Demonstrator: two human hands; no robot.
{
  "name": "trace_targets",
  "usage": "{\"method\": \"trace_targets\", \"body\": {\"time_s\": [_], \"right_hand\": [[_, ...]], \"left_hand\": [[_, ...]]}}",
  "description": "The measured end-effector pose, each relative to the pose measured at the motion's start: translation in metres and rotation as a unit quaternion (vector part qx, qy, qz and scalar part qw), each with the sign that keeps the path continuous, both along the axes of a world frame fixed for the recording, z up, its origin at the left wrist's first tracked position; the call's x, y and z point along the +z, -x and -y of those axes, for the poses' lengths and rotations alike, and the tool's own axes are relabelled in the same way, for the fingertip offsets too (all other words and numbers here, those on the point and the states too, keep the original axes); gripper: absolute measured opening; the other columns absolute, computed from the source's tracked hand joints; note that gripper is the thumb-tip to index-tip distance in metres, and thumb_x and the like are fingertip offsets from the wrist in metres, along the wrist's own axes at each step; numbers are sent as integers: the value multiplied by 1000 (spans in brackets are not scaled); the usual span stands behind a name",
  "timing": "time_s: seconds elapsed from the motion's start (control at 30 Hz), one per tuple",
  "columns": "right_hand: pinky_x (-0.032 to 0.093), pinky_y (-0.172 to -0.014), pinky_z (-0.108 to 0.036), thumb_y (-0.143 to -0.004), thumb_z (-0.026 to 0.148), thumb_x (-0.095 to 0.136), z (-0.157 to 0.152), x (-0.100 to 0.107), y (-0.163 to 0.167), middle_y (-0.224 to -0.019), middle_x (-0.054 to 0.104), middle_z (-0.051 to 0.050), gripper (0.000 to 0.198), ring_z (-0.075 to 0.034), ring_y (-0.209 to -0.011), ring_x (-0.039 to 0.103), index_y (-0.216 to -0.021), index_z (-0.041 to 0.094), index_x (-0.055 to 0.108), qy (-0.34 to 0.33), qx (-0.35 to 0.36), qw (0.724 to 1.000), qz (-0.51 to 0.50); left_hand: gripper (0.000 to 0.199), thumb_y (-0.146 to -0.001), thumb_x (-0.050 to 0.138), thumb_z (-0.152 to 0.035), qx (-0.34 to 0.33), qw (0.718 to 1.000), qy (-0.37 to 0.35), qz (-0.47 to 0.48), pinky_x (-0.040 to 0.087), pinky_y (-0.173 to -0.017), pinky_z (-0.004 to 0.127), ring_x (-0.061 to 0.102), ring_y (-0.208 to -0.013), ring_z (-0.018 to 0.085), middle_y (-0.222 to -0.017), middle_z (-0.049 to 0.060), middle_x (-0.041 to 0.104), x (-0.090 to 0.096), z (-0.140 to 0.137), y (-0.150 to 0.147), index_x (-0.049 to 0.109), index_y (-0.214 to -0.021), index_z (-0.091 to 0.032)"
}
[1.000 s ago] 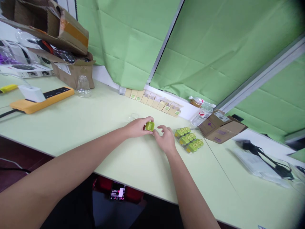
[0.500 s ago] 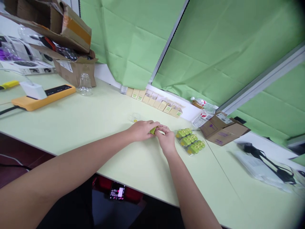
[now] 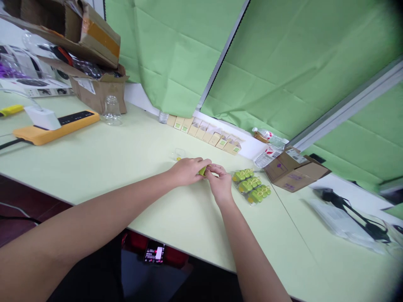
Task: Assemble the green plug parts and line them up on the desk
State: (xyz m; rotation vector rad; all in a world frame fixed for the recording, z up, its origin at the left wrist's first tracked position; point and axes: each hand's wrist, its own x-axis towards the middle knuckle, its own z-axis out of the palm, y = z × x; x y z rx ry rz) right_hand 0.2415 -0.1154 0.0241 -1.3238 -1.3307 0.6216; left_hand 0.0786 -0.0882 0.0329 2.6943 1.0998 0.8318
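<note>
My left hand (image 3: 189, 171) is closed around a small green item (image 3: 203, 170), which shows as a green wedge between the fingers. At its right end, my right hand (image 3: 219, 180) has its thumb and fingers pinched together, and what they hold is too small to make out. Both hands are just above the table and touch or nearly touch each other. Beyond my left hand lies a small clear plastic container (image 3: 179, 153) with a yellow spot on it. Right of my right hand lie clear packs of green pieces with yellow loops (image 3: 252, 184).
A row of small beige boxes (image 3: 204, 133) lines the wall. At right are plastic bottles (image 3: 267, 155), a cardboard box (image 3: 292, 170) and a black cable (image 3: 355, 214). An orange power strip (image 3: 63, 128), a clear jar (image 3: 112, 111) and stacked cartons (image 3: 97, 90) occupy the left.
Almost nothing differs. Both hands stay in the same place with the green item, with only slight finger movement and a tiny shift of the view.
</note>
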Motion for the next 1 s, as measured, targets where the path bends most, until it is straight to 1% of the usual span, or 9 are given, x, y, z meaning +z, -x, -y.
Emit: {"method": "trace_targets", "body": {"time_s": [0.1,0.17,0.27,0.33,0.4,0.5,0.67,0.87,1.0], "right_hand": [[53,-77,-34,-67,31,75,0,0,1,-103,67,-7,12,-24,-102,62,-77,24,77,-1,7,1000,-20],[54,-79,-35,-65,30,76,0,0,1,-102,68,-6,11,-24,-102,63,-74,24,77,10,8,999,-31],[52,-87,-37,-63,26,76,0,1,1,-104,67,-6,9,-24,-103,63,-71,23,76,25,2,999,-36],[49,-93,-38,-64,24,74,0,1,0,-103,67,-6,6,-23,-105,62,-69,22,75,27,6,999,-41],[48,-95,-37,-65,24,72,0,2,-1,-104,66,-5,4,-22,-106,61,-68,22,73,26,18,998,-55],[49,-92,-36,-66,25,71,2,3,0,-106,65,-6,5,-23,-107,59,-68,21,72,26,24,997,-70],[51,-82,-32,-67,26,67,2,5,4,-106,62,-8,7,-22,-105,57,-68,20,70,17,6,998,-59],[48,-80,-29,-71,30,63,-2,1,1,-100,61,-6,11,-20,-97,56,-68,20,66,7,5,1000,-28],[46,-77,-28,-71,32,66,-1,2,1,-97,63,-5,13,-19,-92,56,-71,19,66,8,3,999,-50]], "left_hand": [[37,-85,56,-25,23,1000,-2,-14,40,-60,29,65,-84,21,-107,3,65,1,2,-2,48,-120,-28],[38,-84,56,-24,27,999,-5,-27,40,-59,29,64,-81,21,-107,4,64,1,2,-4,48,-121,-27],[37,-84,55,-23,20,999,-15,-34,40,-58,29,64,-79,21,-106,4,64,0,3,-5,48,-121,-26],[36,-85,55,-24,14,999,-25,-28,39,-58,30,64,-79,21,-106,4,64,0,3,-6,49,-121,-26],[36,-86,55,-26,7,999,-29,-22,39,-58,30,64,-79,21,-107,4,64,1,4,-6,49,-121,-26],[35,-87,57,-27,0,1000,-25,-17,40,-60,30,64,-82,22,-106,5,65,4,5,-6,49,-121,-26],[32,-87,58,-28,-8,1000,-6,-3,41,-64,30,64,-85,22,-101,4,67,7,6,-5,50,-117,-26],[28,-86,59,-29,-6,999,9,30,39,-62,29,64,-87,22,-101,3,67,9,5,-3,49,-112,-26],[28,-87,59,-37,3,998,30,47,36,-59,28,64,-84,21,-96,1,67,8,3,-2,47,-111,-27]]}}
